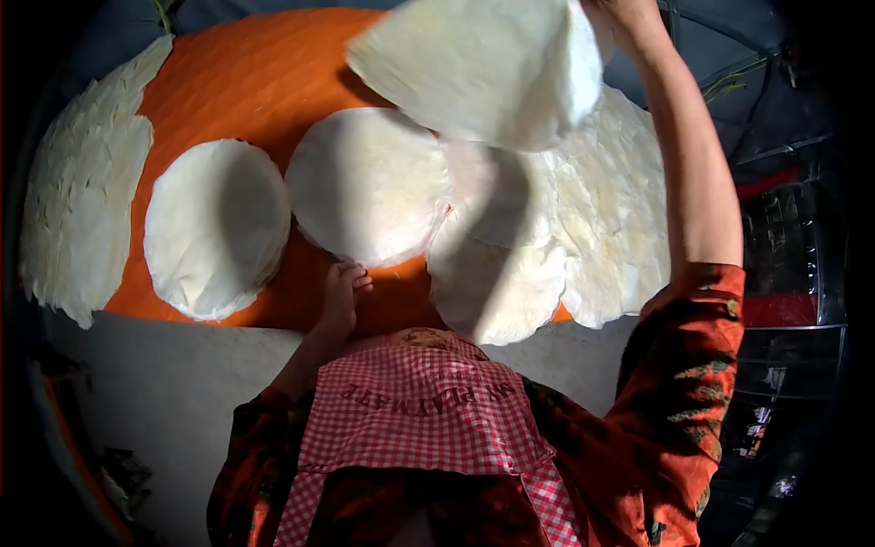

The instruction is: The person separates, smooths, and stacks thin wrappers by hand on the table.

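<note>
Thin, pale round sheets are spread over an orange covering on a raised work surface. One lifted sheet is held up at the top, tilted, with one side folded near the right hand. By that hand, partly cut off by the frame edge, the grip appears closed on the sheet's upper right edge; the exact finger placement cannot be told. A shadow is cast across the rounds below.

The left hand is placed palm inward at the lower edge of the middle round, fingers partly curled. Whether that edge is pinched or only touched cannot be told.

The left round is laid flat beside the middle one, on the orange. To the right, overlapping rounds are lapped against a wide layered spread. At the far left, another layered spread is seen along the edge. A red-and-white checked apron is worn over a dark, red-patterned garment.
</note>
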`<action>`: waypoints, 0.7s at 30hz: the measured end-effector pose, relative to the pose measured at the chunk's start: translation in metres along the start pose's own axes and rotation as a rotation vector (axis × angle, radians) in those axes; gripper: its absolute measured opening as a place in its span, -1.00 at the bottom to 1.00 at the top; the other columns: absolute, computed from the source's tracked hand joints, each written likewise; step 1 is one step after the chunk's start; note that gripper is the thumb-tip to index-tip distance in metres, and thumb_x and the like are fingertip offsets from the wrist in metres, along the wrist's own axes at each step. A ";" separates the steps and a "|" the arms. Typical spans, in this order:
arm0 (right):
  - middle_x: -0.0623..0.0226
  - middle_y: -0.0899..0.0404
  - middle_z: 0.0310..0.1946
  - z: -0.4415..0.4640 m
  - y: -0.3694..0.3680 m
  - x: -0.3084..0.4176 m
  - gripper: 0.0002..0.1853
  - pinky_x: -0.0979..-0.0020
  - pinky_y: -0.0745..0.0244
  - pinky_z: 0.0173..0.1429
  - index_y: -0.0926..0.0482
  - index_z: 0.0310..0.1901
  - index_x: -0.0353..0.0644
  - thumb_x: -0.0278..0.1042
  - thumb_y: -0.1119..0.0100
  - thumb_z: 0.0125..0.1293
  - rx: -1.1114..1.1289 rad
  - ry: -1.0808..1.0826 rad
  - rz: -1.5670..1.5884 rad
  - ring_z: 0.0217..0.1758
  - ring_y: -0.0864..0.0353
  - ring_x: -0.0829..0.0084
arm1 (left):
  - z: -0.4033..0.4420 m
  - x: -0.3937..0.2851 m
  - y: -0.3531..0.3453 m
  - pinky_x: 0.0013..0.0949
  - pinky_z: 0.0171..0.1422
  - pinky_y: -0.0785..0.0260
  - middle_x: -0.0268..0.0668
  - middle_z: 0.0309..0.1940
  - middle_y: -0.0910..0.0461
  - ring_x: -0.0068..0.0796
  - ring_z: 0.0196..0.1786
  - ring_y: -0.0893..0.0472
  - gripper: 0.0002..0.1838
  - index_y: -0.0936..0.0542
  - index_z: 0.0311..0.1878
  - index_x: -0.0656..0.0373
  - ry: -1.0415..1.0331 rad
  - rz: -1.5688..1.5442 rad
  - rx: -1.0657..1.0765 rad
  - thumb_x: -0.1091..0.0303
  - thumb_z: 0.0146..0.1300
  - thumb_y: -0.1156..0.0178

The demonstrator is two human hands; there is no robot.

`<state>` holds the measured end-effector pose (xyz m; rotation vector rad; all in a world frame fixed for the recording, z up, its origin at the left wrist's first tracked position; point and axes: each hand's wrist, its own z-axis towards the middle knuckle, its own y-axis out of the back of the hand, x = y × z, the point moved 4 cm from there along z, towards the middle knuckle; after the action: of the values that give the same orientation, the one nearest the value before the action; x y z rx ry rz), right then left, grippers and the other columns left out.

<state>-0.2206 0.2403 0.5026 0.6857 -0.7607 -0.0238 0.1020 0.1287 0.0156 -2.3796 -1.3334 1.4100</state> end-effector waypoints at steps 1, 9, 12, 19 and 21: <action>0.56 -0.33 -0.59 -0.004 -0.009 0.000 -0.73 0.58 -0.31 -0.33 -0.43 -0.47 -0.15 -0.30 -0.09 0.41 -0.059 0.065 0.115 -0.43 -0.33 0.69 | -0.004 -0.007 0.002 -0.33 -0.07 -0.54 -0.19 -0.19 -0.55 -0.31 -0.18 -0.61 -0.79 -0.41 -0.03 0.21 0.005 -0.014 0.004 0.38 0.32 -0.06; 0.43 -0.44 -0.64 -0.153 -0.171 -0.182 -0.78 0.47 -0.25 -0.57 -0.43 -0.46 -0.13 -0.32 -0.14 0.34 -0.283 -0.602 0.294 -0.63 -0.35 0.56 | 0.007 -0.028 0.009 -0.20 0.13 -0.52 -0.09 -0.02 -0.53 -0.17 0.06 -0.59 -0.74 -0.38 0.05 0.21 0.101 -0.344 0.222 0.35 0.36 -0.07; 0.32 -0.46 -0.62 -0.251 -0.259 -0.228 -0.87 0.39 -0.27 -0.65 -0.48 -0.39 -0.23 -0.40 -0.13 0.29 -0.233 -0.966 0.341 -0.65 -0.40 0.48 | 0.017 -0.025 0.015 -0.19 0.14 -0.51 -0.08 0.01 -0.51 -0.15 0.06 -0.59 -0.74 -0.37 0.06 0.20 0.157 -0.394 0.207 0.37 0.35 -0.08; 0.10 -0.57 -0.38 -0.259 -0.293 -0.271 -0.85 0.36 -0.58 -0.58 -0.51 -0.21 -0.39 -0.59 0.01 0.20 -0.006 -1.249 0.434 -0.52 -0.59 0.29 | 0.005 -0.025 0.022 -0.19 0.13 -0.51 -0.10 0.00 -0.51 -0.17 0.02 -0.60 -0.72 -0.38 0.06 0.23 0.032 -0.141 0.023 0.36 0.34 -0.08; 0.12 -0.57 -0.41 -0.222 -0.285 -0.257 -0.87 0.38 -0.65 -0.49 -0.49 -0.22 -0.37 -0.58 0.06 0.24 -0.061 -1.302 0.702 -0.55 -0.59 0.31 | -0.002 -0.033 0.012 -0.17 0.16 -0.50 -0.09 0.01 -0.50 -0.17 0.03 -0.60 -0.71 -0.39 0.06 0.26 0.005 -0.137 0.032 0.34 0.36 -0.05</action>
<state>-0.2045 0.2084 0.0607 0.2357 -2.2111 0.1626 0.1049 0.0985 0.0337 -2.2232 -1.4306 1.3769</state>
